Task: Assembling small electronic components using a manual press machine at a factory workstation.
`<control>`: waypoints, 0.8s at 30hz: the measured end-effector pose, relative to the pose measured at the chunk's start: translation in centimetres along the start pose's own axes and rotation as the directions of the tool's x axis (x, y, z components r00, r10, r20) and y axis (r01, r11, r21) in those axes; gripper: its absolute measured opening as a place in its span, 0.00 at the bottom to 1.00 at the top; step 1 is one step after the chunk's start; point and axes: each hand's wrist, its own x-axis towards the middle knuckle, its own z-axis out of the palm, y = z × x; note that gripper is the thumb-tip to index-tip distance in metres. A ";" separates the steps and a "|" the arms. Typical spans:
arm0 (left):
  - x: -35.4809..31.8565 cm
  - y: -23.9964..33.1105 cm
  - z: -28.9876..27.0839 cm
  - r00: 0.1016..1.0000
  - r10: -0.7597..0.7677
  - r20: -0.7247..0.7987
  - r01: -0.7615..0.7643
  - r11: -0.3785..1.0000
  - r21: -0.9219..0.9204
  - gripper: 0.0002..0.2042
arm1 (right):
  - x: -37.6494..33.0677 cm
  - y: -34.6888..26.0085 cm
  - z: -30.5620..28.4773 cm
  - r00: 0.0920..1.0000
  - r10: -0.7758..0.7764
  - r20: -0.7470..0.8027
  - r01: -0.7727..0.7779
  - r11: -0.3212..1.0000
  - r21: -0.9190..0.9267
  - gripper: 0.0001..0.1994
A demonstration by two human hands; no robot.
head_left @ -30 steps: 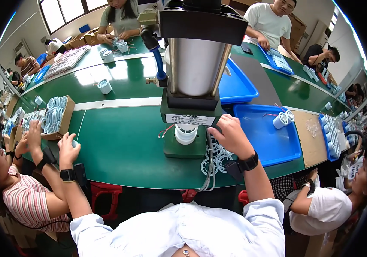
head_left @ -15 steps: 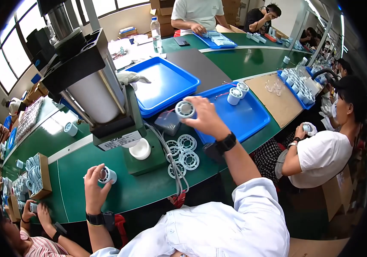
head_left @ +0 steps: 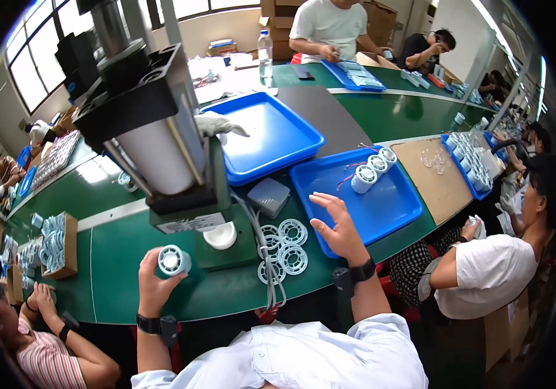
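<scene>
Work part done, by the look of it: three finished white cylinders (head_left: 373,170) already lined up at the far side of the near blue tray (head_left: 382,211), one more white cylindrical part (head_left: 174,260) gripped in the left hand (head_left: 155,282), closed round it and raised above the green table (head_left: 129,285) just left of the press. Right hand (head_left: 335,227) open, fingers spread, empty, hovering over the near edge of that tray and close to the pile of white ring-shaped grilles (head_left: 282,243) lying on the table. White cup-shaped seat (head_left: 219,235) under the press (head_left: 155,142) apparently vacant, so pressing of the held part seemingly undone; several grilles unused. Around: grey foot-like box (head_left: 268,196) with cables (head_left: 262,246) trailing across the grilles toward the table edge, a likely snag; second blue tray (head_left: 271,139) behind, bare; other people seated right, left and across the table; clear bottle (head_left: 264,55) far off.
</scene>
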 end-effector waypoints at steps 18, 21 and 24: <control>7.7 3.6 6.4 0.986 0.068 0.153 -0.043 0.986 -0.160 0.26 | 0.7 -2.1 1.6 0.977 0.211 -0.013 -0.203 0.955 0.214 0.20; 7.9 3.0 5.9 0.976 0.134 0.174 -0.105 0.981 -0.163 0.27 | 3.1 -3.6 2.6 0.979 -0.063 0.195 0.079 0.994 -0.076 0.19; 8.3 0.9 4.9 0.954 0.257 0.153 -0.240 0.964 -0.118 0.28 | 3.8 -2.7 4.9 0.970 -0.131 0.204 0.191 0.932 -0.309 0.18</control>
